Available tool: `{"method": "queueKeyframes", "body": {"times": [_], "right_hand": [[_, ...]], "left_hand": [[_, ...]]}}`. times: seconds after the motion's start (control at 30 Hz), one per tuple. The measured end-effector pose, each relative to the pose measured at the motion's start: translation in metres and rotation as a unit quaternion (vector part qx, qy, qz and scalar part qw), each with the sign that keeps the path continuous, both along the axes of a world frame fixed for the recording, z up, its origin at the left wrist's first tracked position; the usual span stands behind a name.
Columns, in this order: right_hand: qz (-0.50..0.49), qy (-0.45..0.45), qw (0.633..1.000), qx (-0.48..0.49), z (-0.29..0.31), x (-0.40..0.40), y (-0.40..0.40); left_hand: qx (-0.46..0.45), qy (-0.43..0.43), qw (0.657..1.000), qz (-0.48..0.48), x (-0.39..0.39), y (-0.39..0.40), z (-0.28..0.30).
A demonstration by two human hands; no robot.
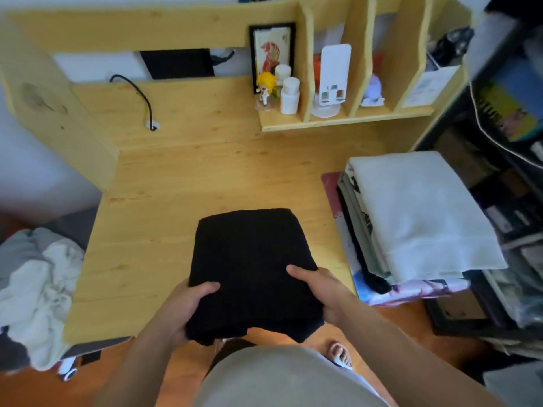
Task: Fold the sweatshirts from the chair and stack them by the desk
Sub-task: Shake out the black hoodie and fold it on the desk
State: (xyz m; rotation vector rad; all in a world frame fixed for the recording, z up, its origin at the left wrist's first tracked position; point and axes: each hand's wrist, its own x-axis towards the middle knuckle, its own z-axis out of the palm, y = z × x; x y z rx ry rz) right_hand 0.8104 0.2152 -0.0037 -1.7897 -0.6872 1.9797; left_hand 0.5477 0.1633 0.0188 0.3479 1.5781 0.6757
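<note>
A folded black sweatshirt (pixel 249 259) lies partly on the wooden desk (pixel 176 177), its near edge hanging over the front. My left hand (pixel 185 306) grips its near left side, thumb on top. My right hand (pixel 320 289) grips its near right side the same way. A stack of folded garments, topped by a white sweatshirt (pixel 420 212), sits at the desk's right end. Crumpled grey and white sweatshirts (pixel 38 283) lie heaped on the chair at the left.
A shelf unit (pixel 346 118) at the back right holds a figurine, white bottles, a framed picture and a white stand. A black cable (pixel 141 95) runs into a desk hole. Dark shelving with clutter stands at the far right. My foot (pixel 340 353) shows below.
</note>
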Motion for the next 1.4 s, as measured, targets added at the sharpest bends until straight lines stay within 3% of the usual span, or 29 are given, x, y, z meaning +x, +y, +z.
{"method": "queueKeyframes", "body": {"times": [0.2, 0.43, 0.57, 0.7, 0.77, 0.83, 1.1, 1.17, 1.27, 1.3, 1.33, 1.4], "right_hand": [[0.033, -0.006, 0.985, 0.168, 0.100, 0.106, 0.000], [-0.048, -0.011, 0.953, 0.299, 0.201, 0.256, 0.042], [-0.075, -0.025, 0.958, 0.277, 0.181, 0.310, 0.067], [-0.058, -0.076, 0.983, 0.154, 0.090, 0.351, 0.077], [-0.077, -0.078, 0.984, 0.142, 0.046, 0.370, 0.086], [-0.088, -0.080, 0.984, 0.135, 0.053, 0.366, 0.086], [-0.095, -0.045, 0.975, 0.198, 0.084, 0.368, 0.106], [-0.066, -0.073, 0.982, 0.163, 0.076, 0.370, 0.109], [0.012, -0.158, 0.978, 0.136, 0.074, 0.368, 0.108], [0.042, -0.207, 0.964, 0.160, 0.081, 0.367, 0.111], [0.072, -0.280, 0.937, 0.198, 0.089, 0.368, 0.117], [0.088, -0.401, 0.860, 0.302, 0.118, 0.356, 0.134]], "left_hand": [[0.135, -0.015, 0.991, 0.022, 0.113, -0.021, 0.094], [0.274, -0.015, 0.961, 0.043, 0.258, 0.045, 0.168], [0.237, -0.046, 0.970, 0.030, 0.315, 0.081, 0.141], [0.140, -0.054, 0.988, 0.024, 0.354, 0.092, 0.071], [0.147, -0.019, 0.989, 0.009, 0.364, 0.094, 0.051], [0.165, 0.002, 0.986, 0.012, 0.369, 0.097, 0.048], [0.197, -0.051, 0.977, 0.062, 0.377, 0.108, 0.052], [0.189, -0.007, 0.980, 0.059, 0.382, 0.107, 0.044], [0.145, 0.141, 0.979, 0.001, 0.380, 0.100, 0.038], [0.152, 0.242, 0.957, -0.042, 0.376, 0.100, 0.040], [0.186, 0.367, 0.907, -0.085, 0.373, 0.103, 0.044], [0.320, 0.543, 0.766, -0.128, 0.373, 0.119, 0.058]]}}
